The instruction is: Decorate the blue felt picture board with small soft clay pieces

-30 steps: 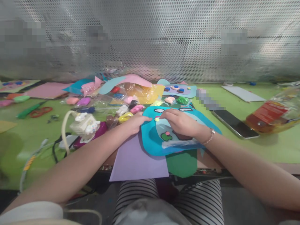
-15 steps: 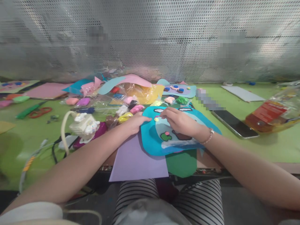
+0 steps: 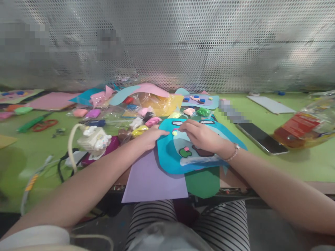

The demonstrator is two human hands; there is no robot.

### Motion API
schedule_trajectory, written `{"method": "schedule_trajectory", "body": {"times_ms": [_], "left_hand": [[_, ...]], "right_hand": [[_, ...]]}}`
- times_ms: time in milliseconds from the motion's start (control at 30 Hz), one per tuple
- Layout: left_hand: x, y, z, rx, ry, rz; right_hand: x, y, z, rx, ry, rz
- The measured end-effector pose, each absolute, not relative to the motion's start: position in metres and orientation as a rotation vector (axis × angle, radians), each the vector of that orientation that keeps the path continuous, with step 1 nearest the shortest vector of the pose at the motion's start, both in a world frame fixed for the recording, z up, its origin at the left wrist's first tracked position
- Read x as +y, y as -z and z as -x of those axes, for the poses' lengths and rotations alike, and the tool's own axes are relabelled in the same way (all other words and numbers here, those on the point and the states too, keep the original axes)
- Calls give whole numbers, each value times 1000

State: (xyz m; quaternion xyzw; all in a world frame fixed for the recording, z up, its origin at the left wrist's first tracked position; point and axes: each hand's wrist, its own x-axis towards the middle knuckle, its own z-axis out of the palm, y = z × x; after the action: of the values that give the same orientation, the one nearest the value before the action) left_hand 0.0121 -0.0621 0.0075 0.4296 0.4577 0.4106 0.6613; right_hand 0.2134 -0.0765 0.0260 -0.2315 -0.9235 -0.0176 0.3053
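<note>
A blue craft card [image 3: 167, 160] bears a pale blue panel with clay shapes on it. At its left edge my left hand [image 3: 151, 137] grips the card, thumb on top and the other fingers hidden underneath. My right hand [image 3: 200, 135] is over the upper middle, fingers bent and pinched together; whatever lies between the fingertips is too small to make out. Just left of those fingertips sit a small yellow clay piece [image 3: 175, 133] and a thin pink-purple strip. Lower on the card are a green clay shape [image 3: 185, 152] with a pink top and a brown shape partly under my right hand.
Beneath the card lie a lilac sheet [image 3: 154, 184] and a green sheet [image 3: 202, 181]. Bagged clay lumps [image 3: 140, 130] crowd behind my left hand. A phone [image 3: 263, 138] and a bottle [image 3: 298, 127] stand right; orange-handled scissors [image 3: 45, 125] and a charger [image 3: 94, 139] lie left.
</note>
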Motion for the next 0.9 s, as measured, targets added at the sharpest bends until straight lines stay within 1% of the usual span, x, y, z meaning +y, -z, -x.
{"method": "schedule_trajectory", "body": {"times_ms": [467,900], "left_hand": [[-65,-12,-15,1061,-937,-977],[-63,-10,-14,1052,-935,-989]], "right_hand": [[-80,-28,-213,-2518,156,576],[-79,-27,-213,-2535,192,515]]}}
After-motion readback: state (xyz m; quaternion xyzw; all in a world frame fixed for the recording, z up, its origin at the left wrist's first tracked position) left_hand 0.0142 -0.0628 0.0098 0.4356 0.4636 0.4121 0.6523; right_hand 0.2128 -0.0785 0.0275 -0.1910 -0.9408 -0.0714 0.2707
